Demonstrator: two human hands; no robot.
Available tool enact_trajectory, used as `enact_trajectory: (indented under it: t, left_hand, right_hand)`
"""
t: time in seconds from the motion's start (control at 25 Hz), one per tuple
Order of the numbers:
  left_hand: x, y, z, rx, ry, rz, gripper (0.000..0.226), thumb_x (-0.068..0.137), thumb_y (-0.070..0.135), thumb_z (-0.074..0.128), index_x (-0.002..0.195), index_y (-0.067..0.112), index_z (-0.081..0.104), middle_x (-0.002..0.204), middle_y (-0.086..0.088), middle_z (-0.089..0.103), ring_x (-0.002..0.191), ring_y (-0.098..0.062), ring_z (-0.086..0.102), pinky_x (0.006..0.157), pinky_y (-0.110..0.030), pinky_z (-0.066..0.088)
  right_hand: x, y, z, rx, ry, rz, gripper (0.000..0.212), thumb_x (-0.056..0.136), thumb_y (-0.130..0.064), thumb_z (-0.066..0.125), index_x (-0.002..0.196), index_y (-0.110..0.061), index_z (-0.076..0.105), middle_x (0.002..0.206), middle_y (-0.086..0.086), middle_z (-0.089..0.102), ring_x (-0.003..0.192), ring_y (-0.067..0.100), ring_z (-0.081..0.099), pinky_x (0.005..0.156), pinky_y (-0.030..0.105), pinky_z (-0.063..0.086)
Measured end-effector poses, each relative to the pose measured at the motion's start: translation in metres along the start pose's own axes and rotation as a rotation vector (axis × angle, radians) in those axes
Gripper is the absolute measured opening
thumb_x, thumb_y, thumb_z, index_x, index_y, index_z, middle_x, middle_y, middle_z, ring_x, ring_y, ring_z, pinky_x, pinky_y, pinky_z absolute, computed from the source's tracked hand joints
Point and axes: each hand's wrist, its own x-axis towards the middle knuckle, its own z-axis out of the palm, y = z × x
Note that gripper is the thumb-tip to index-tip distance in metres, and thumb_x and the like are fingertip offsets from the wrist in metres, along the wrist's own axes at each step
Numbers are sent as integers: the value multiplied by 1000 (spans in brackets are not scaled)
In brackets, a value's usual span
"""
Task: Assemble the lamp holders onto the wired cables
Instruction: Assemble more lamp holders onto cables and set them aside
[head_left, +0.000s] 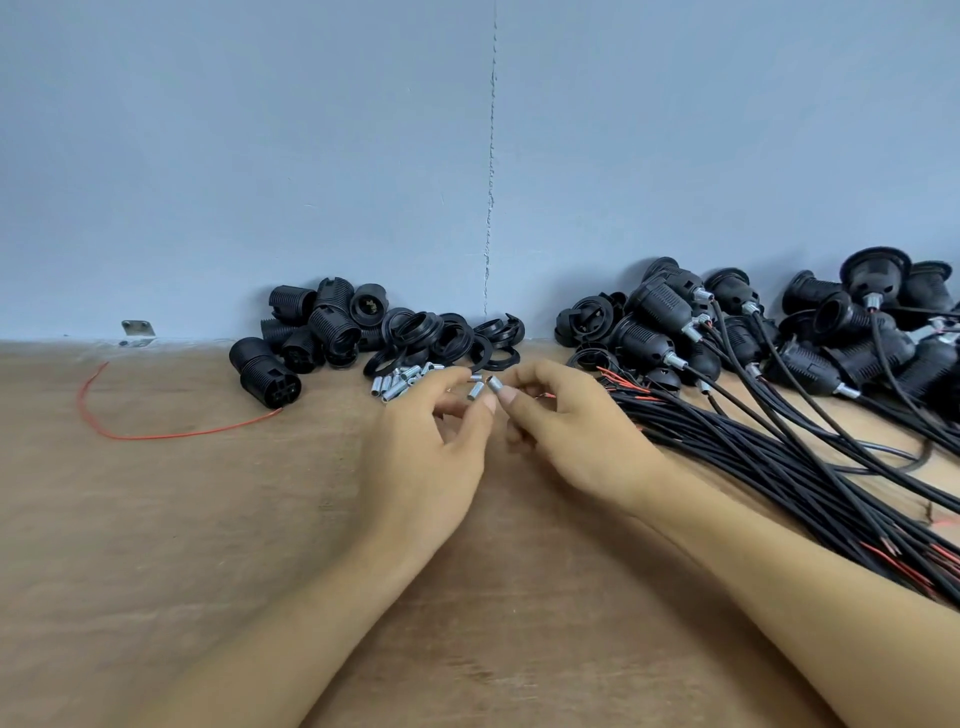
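Both hands meet over the middle of the table (156, 519), and each is closed in a pinch: the left hand (431, 457) holds a short metal tube (474, 391) between thumb and fingers, and the right hand (571, 436) pinches a second tube (495, 384) at its fingertips, the two tubes just beside each other and tilted up and to the right. The heap of tubes (397, 383) they seem to come from lies just beyond the left hand. What the coming move likely turns on is the bundle of black cables (769, 457): it lies to the right of the right hand, with its long axis running from the stripped red ends near that hand's knuckles down to the lower right edge of the view, so the right hand is clearly the nearer one to draw a cable end towards a tube. The loose lamp holders (311, 332) and threaded rings (452, 338) sit against the wall beyond and to the left, closer to the left hand. The finished holders (665, 332), already on cables, are piled at the far right, and a single red wire (156, 435) curls well apart on the left
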Motion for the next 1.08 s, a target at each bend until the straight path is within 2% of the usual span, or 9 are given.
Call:
enact_trajectory:
  t: [0.08, 0.2, 0.36, 0.48, 0.76, 0.96, 1.08]
  left_hand:
    - [1, 2, -3, -127, -44, -57, 16, 94, 28, 70, 109, 35, 73, 68, 20, 70, 50, -1, 60, 57, -18, 50]
    - [6, 1, -8, -246, -54, -120, 16, 93, 15, 72, 92, 30, 77, 65, 8, 71, 49, -7, 61, 52, -19, 49]
    - [7, -3, -8, -468, -93, -286, 11, 93, 5, 70, 93, 15, 75, 74, -4, 76, 55, -15, 66, 52, -22, 52]
    - [6, -3, -5, -515, -136, -313, 10, 91, 3, 72, 96, 12, 74, 77, -7, 76, 58, -18, 70, 55, -23, 54]
    - [4, -1, -5, -454, -149, -263, 11, 90, 2, 73, 95, 12, 75, 77, -7, 76, 60, -20, 72, 57, -24, 57]
    - [4, 3, -6, -477, -148, -281, 9, 91, 2, 72, 94, 10, 76, 74, -7, 75, 59, -21, 72, 56, -24, 57]
    - [8, 3, -10, -549, -139, -346, 9, 92, 0, 70, 90, 7, 77, 72, -10, 74, 59, -22, 71, 55, -25, 56]
  right_hand:
    - [-2, -2, 2, 233, -122, 57, 20, 102, -15, 57, 112, 0, 64, 77, 13, 63, 68, 18, 57, 62, 26, 50]
    - [-2, -2, 0, 383, -185, 93, 19, 99, -8, 59, 112, 5, 66, 86, 19, 61, 75, 26, 54, 64, 30, 50]
    - [1, 1, -1, 739, -10, 263, 29, 94, 4, 61, 123, 6, 59, 100, 28, 70, 84, 22, 71, 74, 25, 59]
    - [3, 3, -1, 881, 88, 274, 34, 93, 4, 61, 126, 4, 55, 92, 15, 75, 82, 18, 74, 77, 28, 61]
    - [-3, -5, 1, 813, 58, 200, 42, 88, -5, 70, 127, -5, 55, 102, 19, 73, 89, 21, 74, 75, 27, 60]
    - [-5, -5, 2, 702, 77, 177, 35, 88, -12, 72, 120, -4, 61, 103, 15, 76, 90, 25, 76, 74, 28, 61]
    - [-5, -2, 0, 664, -2, 125, 24, 92, -6, 68, 116, -4, 65, 105, 15, 76, 96, 27, 74, 83, 30, 60]
